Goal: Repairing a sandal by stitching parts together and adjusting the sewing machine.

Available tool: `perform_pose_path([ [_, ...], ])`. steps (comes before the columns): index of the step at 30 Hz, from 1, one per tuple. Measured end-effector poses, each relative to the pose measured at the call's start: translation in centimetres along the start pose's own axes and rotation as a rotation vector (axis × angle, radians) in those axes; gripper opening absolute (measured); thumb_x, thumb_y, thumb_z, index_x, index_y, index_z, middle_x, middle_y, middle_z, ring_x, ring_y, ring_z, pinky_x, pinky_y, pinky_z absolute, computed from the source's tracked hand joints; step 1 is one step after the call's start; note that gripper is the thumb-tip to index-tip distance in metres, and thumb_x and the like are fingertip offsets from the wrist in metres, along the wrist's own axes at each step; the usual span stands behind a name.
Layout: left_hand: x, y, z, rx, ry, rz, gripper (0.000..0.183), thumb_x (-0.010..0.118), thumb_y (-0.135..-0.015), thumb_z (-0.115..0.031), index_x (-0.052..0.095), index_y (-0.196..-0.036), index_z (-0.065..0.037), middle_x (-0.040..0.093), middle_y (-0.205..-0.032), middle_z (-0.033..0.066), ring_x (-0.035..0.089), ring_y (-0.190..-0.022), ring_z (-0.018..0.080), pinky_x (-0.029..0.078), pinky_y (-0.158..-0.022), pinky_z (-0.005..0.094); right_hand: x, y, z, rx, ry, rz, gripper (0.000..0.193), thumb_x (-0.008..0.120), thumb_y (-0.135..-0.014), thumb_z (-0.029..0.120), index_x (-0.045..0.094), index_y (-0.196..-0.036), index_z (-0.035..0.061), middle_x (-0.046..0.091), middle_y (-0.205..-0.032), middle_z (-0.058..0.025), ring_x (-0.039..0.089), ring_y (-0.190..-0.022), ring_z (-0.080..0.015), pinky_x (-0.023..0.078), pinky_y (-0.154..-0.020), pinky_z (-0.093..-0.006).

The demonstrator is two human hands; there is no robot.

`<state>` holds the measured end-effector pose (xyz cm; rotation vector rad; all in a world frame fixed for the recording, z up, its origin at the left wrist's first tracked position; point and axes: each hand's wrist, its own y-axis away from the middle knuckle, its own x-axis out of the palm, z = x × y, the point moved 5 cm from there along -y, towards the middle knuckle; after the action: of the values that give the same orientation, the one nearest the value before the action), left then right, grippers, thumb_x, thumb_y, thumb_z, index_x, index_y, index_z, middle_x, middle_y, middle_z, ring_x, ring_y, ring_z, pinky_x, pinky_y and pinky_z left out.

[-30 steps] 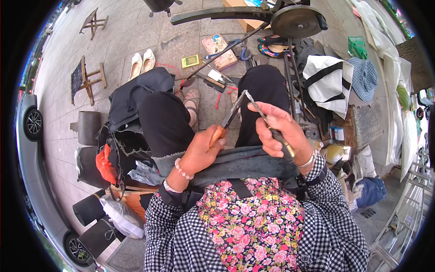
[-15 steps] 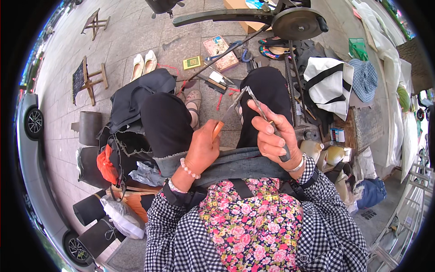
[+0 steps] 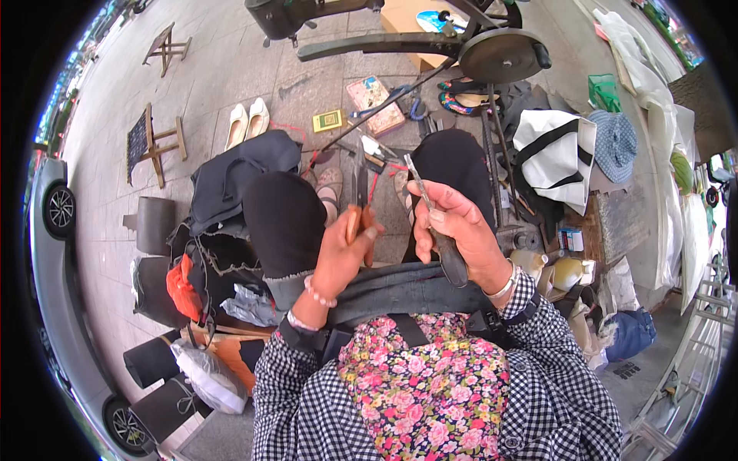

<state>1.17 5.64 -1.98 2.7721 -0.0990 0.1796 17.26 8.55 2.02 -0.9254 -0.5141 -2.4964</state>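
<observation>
Grey paving (image 3: 207, 81) behind a left hand (image 3: 336, 250) and a right hand (image 3: 465, 230), each gripping a tool

Beyond the knees, a dark machine with a round wheel (image 3: 503, 55) stands at the top of the view. Pale shoes (image 3: 247, 123) and a small yellow box (image 3: 327, 121) are on the ground to its left; a white bag with black straps (image 3: 546, 142) lies to the right, beside a blue hat (image 3: 615, 146).

Nearer, grey cloth (image 3: 407, 286) spans the lap, and both hands are raised above it, well apart. The left fingers are clenched around the orange-brown handle of a bladed tool (image 3: 359, 188). Its handle runs through the grasp and its blade stands upright past the knuckles, pointing away from the body between the knees; the blade's upper end is hard to separate from the clutter on the ground behind it.

The right fingers grasp a slender metal tool (image 3: 418, 183). Its thin shaft passes along the fingertips and slants up and left beyond them, while its dark handle crosses the palm and shows below the curled fingers. Both tools point away from the body, with a gap between their tips.
</observation>
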Motion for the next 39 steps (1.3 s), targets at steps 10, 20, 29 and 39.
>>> perform_pose_path([
  [10,1.2,0.9,-0.8,0.174,-0.504,0.081,0.03,0.052,-0.077,0.0,0.049,-0.106,-0.001,0.06,-0.088,0.0134,0.06,-0.08,0.026,0.045,-0.071,0.0306,-1.3,1.3,0.2,0.009,-0.069,-0.002,0.04,0.044,-0.089,0.01,0.036,-0.127,0.003,0.053,-0.079,-0.0075,0.049,-0.053,-0.0102,0.044,-0.044,-0.0236],
  [20,1.6,1.0,-1.0,0.282,-0.541,0.098,0.025,0.052,-0.076,0.002,0.049,-0.101,0.001,0.059,-0.087,0.0111,0.058,-0.08,0.0204,0.045,-0.073,0.0285,-1.4,0.8,-0.2,-0.015,-0.06,-0.012,0.041,0.043,-0.089,0.011,0.034,-0.128,0.0025,0.052,-0.079,-0.0079,0.049,-0.055,-0.0106,0.045,-0.046,-0.0245],
  [29,1.8,1.1,-1.4,0.332,-0.618,0.066,0.02,0.053,-0.076,0.001,0.05,-0.096,0.001,0.056,-0.08,0.013,0.057,-0.074,0.0248,0.044,-0.067,0.0306,-1.3,0.6,-0.4,-0.081,0.087,-0.026,0.04,0.042,-0.09,0.009,0.034,-0.128,0.003,0.053,-0.081,-0.0078,0.049,-0.054,-0.0103,0.045,-0.046,-0.0236],
  [39,1.9,1.4,-1.5,0.344,-0.734,0.013,0.017,0.052,-0.077,0.001,0.046,-0.093,0.0,0.056,-0.074,0.0187,0.056,-0.069,0.0395,0.043,-0.06,0.0384,-0.8,0.5,-0.3,-0.075,0.295,-0.096,0.043,0.038,-0.089,0.006,0.033,-0.131,0.0042,0.049,-0.078,-0.0081,0.046,-0.052,-0.0106,0.043,-0.043,-0.0243],
])
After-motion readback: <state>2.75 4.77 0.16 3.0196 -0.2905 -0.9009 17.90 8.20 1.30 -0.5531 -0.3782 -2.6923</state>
